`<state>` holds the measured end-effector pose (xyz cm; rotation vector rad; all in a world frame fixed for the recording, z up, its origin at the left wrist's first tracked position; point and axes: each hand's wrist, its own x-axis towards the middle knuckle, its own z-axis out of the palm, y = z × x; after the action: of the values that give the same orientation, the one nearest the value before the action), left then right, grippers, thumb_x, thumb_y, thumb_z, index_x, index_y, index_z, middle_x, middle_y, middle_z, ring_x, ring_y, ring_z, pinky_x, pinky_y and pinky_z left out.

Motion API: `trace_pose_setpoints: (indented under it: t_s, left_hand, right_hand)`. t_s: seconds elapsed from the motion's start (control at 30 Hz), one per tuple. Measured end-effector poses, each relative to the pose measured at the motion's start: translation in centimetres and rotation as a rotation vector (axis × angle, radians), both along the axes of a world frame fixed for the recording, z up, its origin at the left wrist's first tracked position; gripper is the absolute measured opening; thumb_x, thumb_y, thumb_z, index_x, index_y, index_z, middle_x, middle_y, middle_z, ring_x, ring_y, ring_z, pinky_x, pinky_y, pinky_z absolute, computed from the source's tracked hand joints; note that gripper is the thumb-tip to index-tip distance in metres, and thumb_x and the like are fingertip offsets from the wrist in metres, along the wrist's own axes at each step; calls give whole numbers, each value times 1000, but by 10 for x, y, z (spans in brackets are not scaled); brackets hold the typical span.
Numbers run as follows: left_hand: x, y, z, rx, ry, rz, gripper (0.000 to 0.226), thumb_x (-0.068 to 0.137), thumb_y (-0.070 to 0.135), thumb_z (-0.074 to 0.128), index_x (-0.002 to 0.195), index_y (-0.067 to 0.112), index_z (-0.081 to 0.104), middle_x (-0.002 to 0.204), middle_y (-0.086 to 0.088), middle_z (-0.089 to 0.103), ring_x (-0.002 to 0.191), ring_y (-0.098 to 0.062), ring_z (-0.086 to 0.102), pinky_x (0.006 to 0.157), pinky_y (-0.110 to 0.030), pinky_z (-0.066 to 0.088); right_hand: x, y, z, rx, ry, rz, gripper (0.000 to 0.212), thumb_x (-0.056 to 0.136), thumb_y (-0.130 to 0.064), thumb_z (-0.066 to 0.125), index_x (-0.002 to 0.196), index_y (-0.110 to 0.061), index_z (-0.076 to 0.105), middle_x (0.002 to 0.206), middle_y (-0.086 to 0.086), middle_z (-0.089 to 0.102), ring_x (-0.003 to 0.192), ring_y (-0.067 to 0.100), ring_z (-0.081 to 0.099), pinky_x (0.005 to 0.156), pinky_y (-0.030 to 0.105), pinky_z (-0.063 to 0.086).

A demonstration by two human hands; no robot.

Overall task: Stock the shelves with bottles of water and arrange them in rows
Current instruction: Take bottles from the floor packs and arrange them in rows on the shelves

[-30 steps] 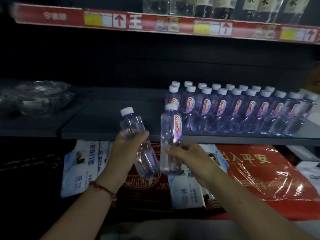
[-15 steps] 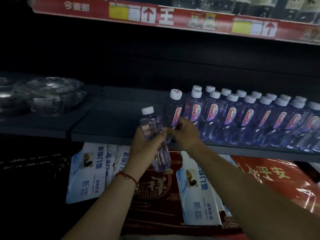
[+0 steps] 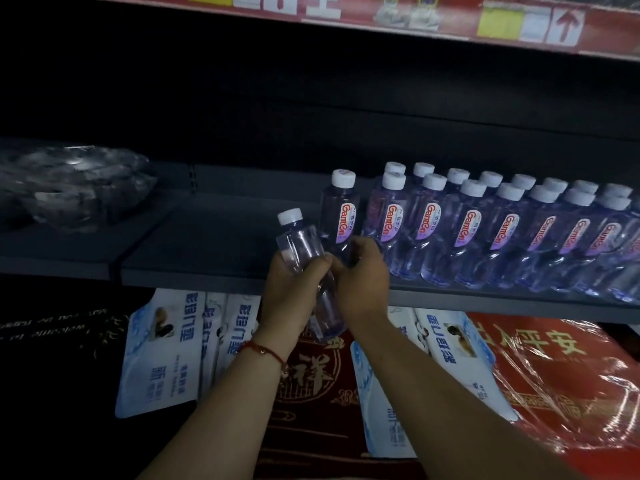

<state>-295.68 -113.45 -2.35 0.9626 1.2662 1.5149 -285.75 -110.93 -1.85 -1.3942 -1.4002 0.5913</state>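
1. I see my right hand (image 3: 363, 271) curled around the lower body of a clear plastic water bottle with a white cap and a red-and-white label (image 3: 341, 216). It stands upright on the dark grey metal shelf (image 3: 194, 258), at the left end of the stocked rows.

2. My left hand (image 3: 294, 289) is closed around a second clear plastic bottle with a white cap (image 3: 301, 247), no label facing me. It tilts left and hangs in front of the shelf's near edge, not resting on it.

3. The two hands touch at the fingers, so the held bottle is right beside the standing one.

4. To do this step well, I judge I should press the standing bottle flush against its right neighbour, check that its base sits flat, then let go slowly so it does not rock.

5. The left-hand bottle should then go in upright with its label turned outward, matching the others.

6. The risk, in my view, is knocking the near row over, since the bottles stand tightly packed.

7. The rows of matching clear bottles with white caps (image 3: 505, 233) run rightward in two lines, near and far, labels facing front.

8. The shelf to the left of the bottles is bare, apart from a crumpled clear plastic wrap (image 3: 72, 185) at the far left.
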Motion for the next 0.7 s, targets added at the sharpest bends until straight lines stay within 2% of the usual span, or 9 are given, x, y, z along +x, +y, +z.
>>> trace_pose_setpoints:
  t_s: [0.07,0.13,0.27,0.37,0.4,0.47,0.53,0.63,0.7]
  left_hand:
    - [2,2,-2,5,25,-29,32,82,31,74,113,28,63,99,4,75,90,-14,73,79,-39,59]
    - [4,4,-4,5,36,-42,30,83,30,74,111,27,64,98,4,75,90,-14,73,79,-38,58]
    - [8,8,-5,22,54,-76,28,82,30,72,108,23,65,97,1,75,90,-16,73,78,-38,59]
    - [10,11,-4,36,54,-115,30,80,28,69,107,16,67,96,-6,74,90,-20,73,74,-35,57]
    - [11,13,-3,41,42,-125,29,80,26,69,106,12,67,95,-9,74,89,-22,73,73,-34,57]
    - [13,16,-2,52,7,-147,26,85,20,67,106,5,66,96,-20,72,87,-25,72,73,-38,57]
    - [16,19,-1,38,-24,-161,29,87,20,67,112,6,65,102,-22,70,91,-26,71,70,-35,57]
    - [20,22,0,13,-56,-180,36,85,26,69,118,12,63,109,-16,71,97,-29,72,65,-31,55]
    - [20,21,2,25,-76,-192,34,88,24,67,118,9,63,106,-17,72,95,-30,71,70,-36,55]
  right_hand:
    - [5,-4,-3,0,21,21,38,93,-18,68,130,-16,57,112,-10,63,101,2,59,86,17,48]
    - [10,-9,-12,7,52,19,31,95,-14,65,126,-19,59,106,-17,64,92,-12,58,78,7,43]
    - [21,-24,-31,-28,20,73,26,101,-13,48,118,-23,66,90,-17,66,74,-9,60,60,6,41]
    - [26,-26,-29,-102,26,169,34,105,-14,41,121,-30,65,94,-22,64,79,-15,59,65,3,42]
    - [28,-24,-26,-126,49,191,35,105,-16,40,125,-32,63,99,-21,65,86,-14,60,73,5,46]
    - [31,-19,-22,-170,97,211,35,106,-20,40,132,-29,62,111,-11,69,101,0,64,93,25,52]
    - [33,-15,-17,-238,129,223,36,106,-24,39,135,-28,60,119,-2,70,109,14,65,101,41,51]
    - [35,-13,-6,-353,214,242,36,107,-28,37,134,-25,61,120,6,69,110,21,65,100,43,52]
    - [38,-15,2,-385,215,280,35,108,-31,37,127,-22,65,116,5,71,105,19,67,87,32,54]
